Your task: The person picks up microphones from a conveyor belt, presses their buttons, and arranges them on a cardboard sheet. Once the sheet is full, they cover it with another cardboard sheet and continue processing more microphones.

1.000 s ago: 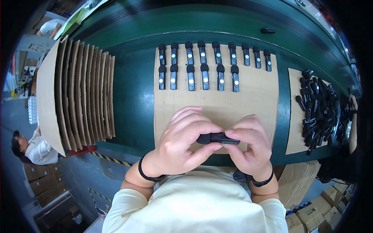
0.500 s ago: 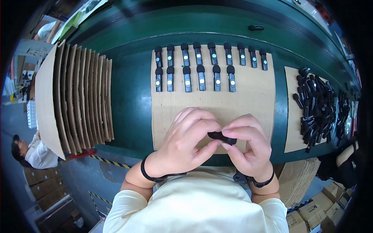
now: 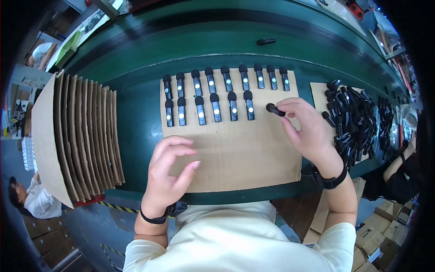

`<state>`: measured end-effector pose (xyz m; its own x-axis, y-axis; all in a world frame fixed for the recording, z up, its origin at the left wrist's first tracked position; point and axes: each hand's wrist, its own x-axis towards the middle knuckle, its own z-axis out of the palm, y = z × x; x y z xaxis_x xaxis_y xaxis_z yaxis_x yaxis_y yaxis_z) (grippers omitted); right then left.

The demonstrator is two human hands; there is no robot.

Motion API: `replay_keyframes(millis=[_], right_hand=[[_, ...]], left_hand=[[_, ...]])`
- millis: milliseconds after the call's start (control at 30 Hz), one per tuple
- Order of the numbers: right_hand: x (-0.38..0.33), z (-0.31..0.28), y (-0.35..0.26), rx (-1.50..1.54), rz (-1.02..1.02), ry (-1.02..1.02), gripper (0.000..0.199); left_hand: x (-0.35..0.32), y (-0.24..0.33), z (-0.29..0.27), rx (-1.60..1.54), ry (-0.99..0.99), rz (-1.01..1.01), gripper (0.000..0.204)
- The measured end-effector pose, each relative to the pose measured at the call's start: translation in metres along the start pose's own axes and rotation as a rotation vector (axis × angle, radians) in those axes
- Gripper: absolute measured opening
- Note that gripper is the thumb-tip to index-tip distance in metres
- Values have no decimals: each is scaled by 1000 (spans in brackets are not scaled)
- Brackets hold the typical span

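My right hand (image 3: 309,127) pinches a small black clip-on microphone (image 3: 273,109) between thumb and fingers, over the right half of a flat cardboard sheet (image 3: 240,158). Just left of it, two rows of similar microphones (image 3: 214,108) lie on the sheet, foam heads pointing away from me and most with a pale round dot on the body. The back row reaches farther right than the front one. My left hand (image 3: 170,172) is apart from them over the sheet's near left part, fingers curved and spread, holding nothing.
Upright cardboard sheets (image 3: 88,140) stand packed at the left of the green bench (image 3: 140,149). At the right, a heap of black microphones (image 3: 353,118) covers another cardboard sheet (image 3: 319,90). A single microphone (image 3: 266,41) lies beyond the rows. Other people are at both sides.
My hands have separated. The left let go of the microphone and moved left; the right carried it forward, toward the end of the front row. The whole view has shifted.
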<state>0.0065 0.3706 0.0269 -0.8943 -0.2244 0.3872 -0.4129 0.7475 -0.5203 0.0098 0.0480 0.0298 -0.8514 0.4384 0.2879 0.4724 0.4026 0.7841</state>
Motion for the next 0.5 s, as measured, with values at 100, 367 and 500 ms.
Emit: replay_keyframes(millis=[100, 367, 500], right_hand=[[-2, 11, 7, -94, -74, -43, 24], [-7, 25, 13, -183, -128, -202, 21], [0, 28, 22, -217, -121, -188, 22]], left_hand=[[-5, -9, -6, 49, 73, -52, 21], [-13, -26, -25, 92, 188, -169, 17], [-10, -33, -30, 107, 218, -164, 17]])
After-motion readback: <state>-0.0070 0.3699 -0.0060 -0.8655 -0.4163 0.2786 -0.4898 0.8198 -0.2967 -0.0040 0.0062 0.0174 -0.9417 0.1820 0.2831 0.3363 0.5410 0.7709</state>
